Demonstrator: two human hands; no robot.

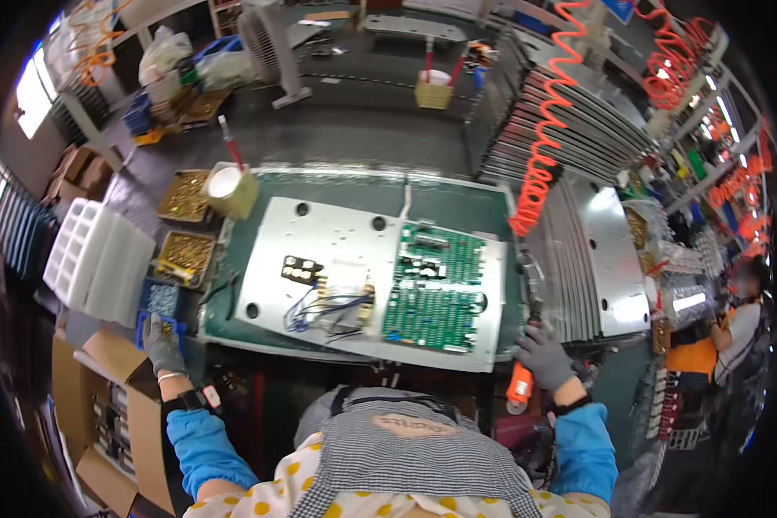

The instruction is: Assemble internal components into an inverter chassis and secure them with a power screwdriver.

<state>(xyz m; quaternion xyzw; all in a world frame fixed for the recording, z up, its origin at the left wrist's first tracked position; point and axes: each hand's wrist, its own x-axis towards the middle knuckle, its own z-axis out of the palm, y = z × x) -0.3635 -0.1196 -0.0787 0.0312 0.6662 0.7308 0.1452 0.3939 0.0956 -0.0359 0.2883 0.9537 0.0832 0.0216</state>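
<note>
My left hand [163,347], in a grey glove, reaches over a small blue bin [173,329] at the left of the bench. Its fingers are drawn together at the bin, and what they hold, if anything, is too small to make out. My right hand [544,356], also gloved, is closed round an air screwdriver [520,387] with an orange end, at the bench's right front edge. Between my hands lies a white metal plate [319,233]. On it are a green circuit board [436,289], a black terminal block [301,269] and a bundle of dark wires [306,312].
A red coiled air hose [537,173] hangs down at the right. Stacked metal panels [609,259] stand beside the bench. Trays of brass-coloured parts [186,257], a yellow container [237,194], white foam [95,255] and an open cardboard box [147,427] line the left. Another person [738,332] is far right.
</note>
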